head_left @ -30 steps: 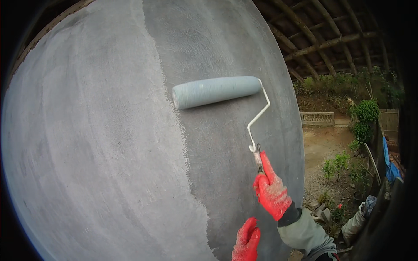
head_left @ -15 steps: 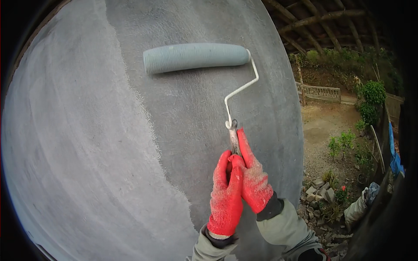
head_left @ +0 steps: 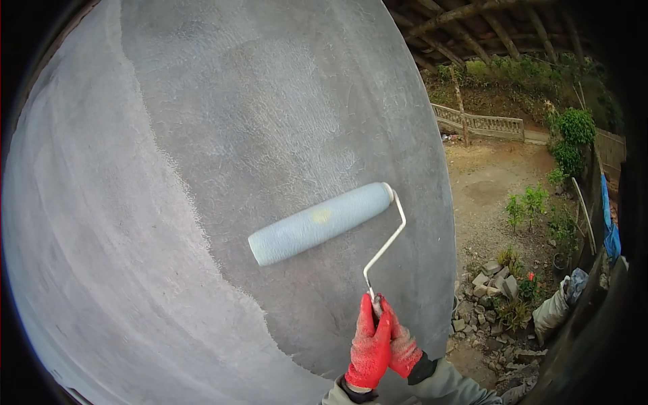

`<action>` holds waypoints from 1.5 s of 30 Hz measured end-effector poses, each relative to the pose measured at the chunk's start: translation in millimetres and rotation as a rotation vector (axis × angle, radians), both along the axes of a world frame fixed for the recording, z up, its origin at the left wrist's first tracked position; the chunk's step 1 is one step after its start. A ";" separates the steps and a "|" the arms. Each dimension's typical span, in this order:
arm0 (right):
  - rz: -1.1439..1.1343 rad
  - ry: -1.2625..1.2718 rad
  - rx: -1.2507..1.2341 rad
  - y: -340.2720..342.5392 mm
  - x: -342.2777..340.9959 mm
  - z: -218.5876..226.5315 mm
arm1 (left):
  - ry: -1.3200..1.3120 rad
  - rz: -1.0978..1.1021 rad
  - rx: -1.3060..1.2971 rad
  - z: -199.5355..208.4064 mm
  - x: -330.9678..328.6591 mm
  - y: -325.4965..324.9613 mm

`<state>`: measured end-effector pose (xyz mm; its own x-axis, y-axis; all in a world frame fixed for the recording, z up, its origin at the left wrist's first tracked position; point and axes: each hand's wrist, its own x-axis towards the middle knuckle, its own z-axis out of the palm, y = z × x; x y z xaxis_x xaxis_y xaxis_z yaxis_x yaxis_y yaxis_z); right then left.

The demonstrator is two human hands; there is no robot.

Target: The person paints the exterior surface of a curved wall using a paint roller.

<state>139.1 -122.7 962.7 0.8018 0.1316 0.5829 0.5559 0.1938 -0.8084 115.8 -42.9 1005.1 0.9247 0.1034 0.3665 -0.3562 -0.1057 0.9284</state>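
Observation:
A paint roller (head_left: 322,221) with a long pale-blue sleeve, a bent white wire frame and a short handle lies against the grey wall (head_left: 196,101). Its sleeve slants, the right end higher than the left, and shows a small yellowish patch. Both hands wear red gloves. My left hand (head_left: 369,352) is closed round the handle, and my right hand (head_left: 403,347) presses in from the right side on the same handle. Most of the handle is hidden by the gloves. Darker, wet-looking coating surrounds the roller; a ragged border divides it from the lighter grey on the left.
The wall ends at a curved right edge. Beyond and below it lie a dirt yard (head_left: 489,185), a heap of broken blocks (head_left: 496,280), a whitish sack (head_left: 552,314) and a blue tarp (head_left: 610,223). A pale balustrade (head_left: 493,127) stands farther off, under a roof of wooden poles (head_left: 466,17).
The roller has come down the wall with both hands and tilted, its left end now lower. The view has shifted slightly, showing more of the yard.

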 end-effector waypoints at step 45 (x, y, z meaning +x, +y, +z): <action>-0.236 0.272 -0.097 -49.2 69.8 65.3 | -0.159 -0.053 0.364 -21.1 -39.8 -22.6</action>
